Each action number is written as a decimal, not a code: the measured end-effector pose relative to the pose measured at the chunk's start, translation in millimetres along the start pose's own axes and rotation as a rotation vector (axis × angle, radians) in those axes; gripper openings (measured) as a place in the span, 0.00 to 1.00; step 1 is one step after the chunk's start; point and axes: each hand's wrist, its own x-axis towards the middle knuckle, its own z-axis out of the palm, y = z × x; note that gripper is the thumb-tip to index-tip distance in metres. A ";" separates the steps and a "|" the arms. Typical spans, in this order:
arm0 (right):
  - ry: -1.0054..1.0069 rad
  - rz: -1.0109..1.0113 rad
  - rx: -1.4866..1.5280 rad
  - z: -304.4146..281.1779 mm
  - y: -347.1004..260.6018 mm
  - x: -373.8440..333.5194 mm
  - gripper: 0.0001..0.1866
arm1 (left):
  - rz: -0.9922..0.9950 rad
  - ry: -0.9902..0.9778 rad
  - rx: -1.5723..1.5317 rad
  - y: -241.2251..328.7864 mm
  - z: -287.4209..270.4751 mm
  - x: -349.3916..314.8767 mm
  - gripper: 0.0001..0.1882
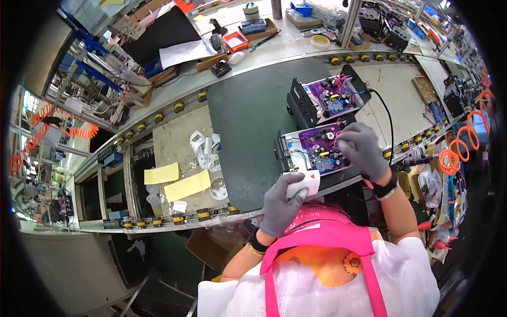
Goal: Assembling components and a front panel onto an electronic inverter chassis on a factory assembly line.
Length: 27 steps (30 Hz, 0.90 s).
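Head view: label sheet [310, 185] is grasped by left grip [281, 207] at near-left corner of purple board [318, 146]. Right grip [365, 151] is seen over board's right side; whether grasping cannot be told.

— What colours are you wearing?
— You're wearing grey gloves [278, 207] and a pink apron [322, 240]; the piece [302, 186] you're holding is showing red on white, your nearer circuit board [320, 146] purple.

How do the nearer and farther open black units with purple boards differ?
The right gray-gloved hand is over the nearer black unit; no hand touches the farther black unit. The nearer unit shows a white patch bearing a red triangle; the farther unit, none. Both expose purple circuit boards.
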 end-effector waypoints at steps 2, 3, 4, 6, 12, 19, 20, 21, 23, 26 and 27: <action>0.067 -0.115 0.195 -11.6 -9.9 -13.6 0.06 | 0.042 0.000 0.033 2.0 -0.6 3.5 0.18; 0.033 -0.156 0.278 -15.2 -15.9 -20.0 0.06 | 0.069 -0.011 0.043 3.4 1.4 6.0 0.18; -0.006 -0.192 0.354 -17.1 -21.7 -25.3 0.06 | 0.101 -0.027 0.059 4.9 3.4 8.7 0.18; -0.039 -0.268 0.324 -16.3 -32.1 -32.4 0.10 | 0.081 -0.060 0.032 8.3 6.8 11.2 0.18; -0.111 -0.400 0.155 -10.7 -33.2 -42.1 0.11 | 0.111 -0.116 0.057 11.3 16.3 14.6 0.17; -0.298 -0.096 0.699 -6.6 -7.0 -38.1 0.05 | 0.132 -0.130 0.140 9.5 25.2 15.1 0.16; -0.296 -0.136 0.658 -7.1 -5.2 -37.3 0.05 | 0.137 -0.121 0.133 10.2 26.6 15.2 0.16; -0.286 -0.193 0.625 -7.5 -3.7 -36.5 0.05 | 0.113 -0.119 0.126 11.2 27.8 14.9 0.16; -0.251 -0.312 0.529 -9.6 1.4 -32.8 0.05 | 0.111 -0.111 0.127 13.1 30.8 15.6 0.16; -0.214 -0.381 0.391 -16.0 21.9 -15.0 0.07 | 0.109 -0.098 0.139 14.6 32.7 14.1 0.16; -0.197 -0.233 0.503 -19.2 33.8 -3.5 0.07 | 0.117 -0.078 0.150 14.1 31.9 13.5 0.16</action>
